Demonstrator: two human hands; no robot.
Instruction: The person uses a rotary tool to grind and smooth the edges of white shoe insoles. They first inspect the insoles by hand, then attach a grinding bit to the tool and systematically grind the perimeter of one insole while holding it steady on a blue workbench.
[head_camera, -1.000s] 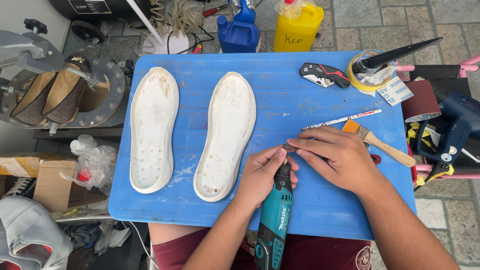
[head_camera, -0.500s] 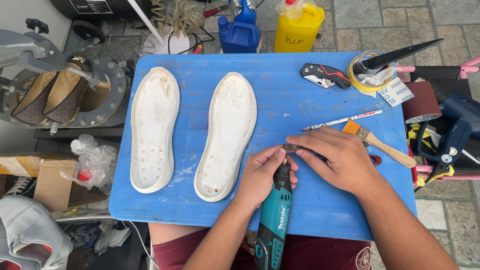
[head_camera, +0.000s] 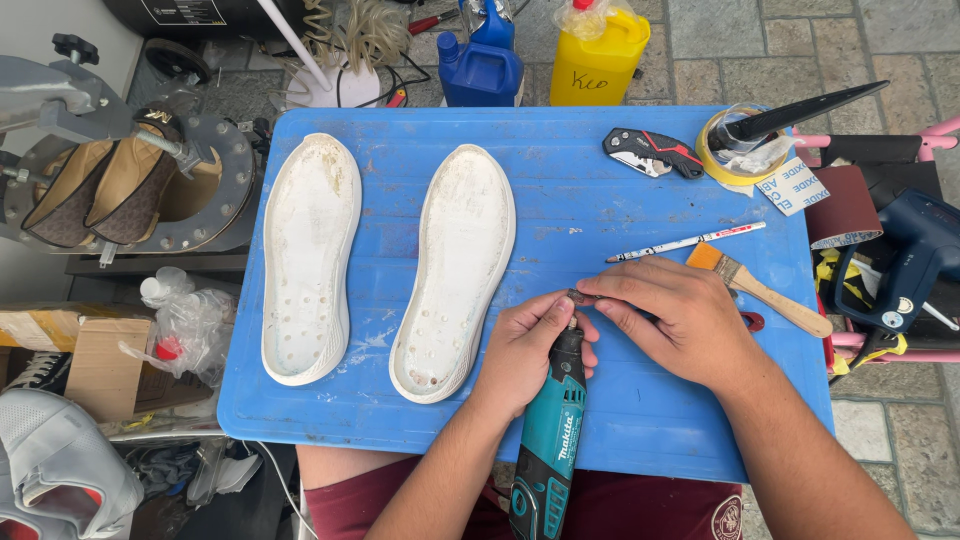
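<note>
The teal rotary tool (head_camera: 553, 440) lies over the near edge of the blue board (head_camera: 560, 190), its neck wrapped by the left hand (head_camera: 525, 350), while the right hand (head_camera: 680, 320) arches over it, fingertips pinching the small dark bit (head_camera: 583, 296) at the tip. Left of the grip lie two white soles (head_camera: 455, 270); beyond it, a roll of tape (head_camera: 730, 150) rings a black pointed tool (head_camera: 800, 110), with a yellow bottle (head_camera: 600, 55) farther off

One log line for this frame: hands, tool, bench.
left hand: holds rotary tool | right hand: fingers at tool tip | soles: two, on blue board
</note>
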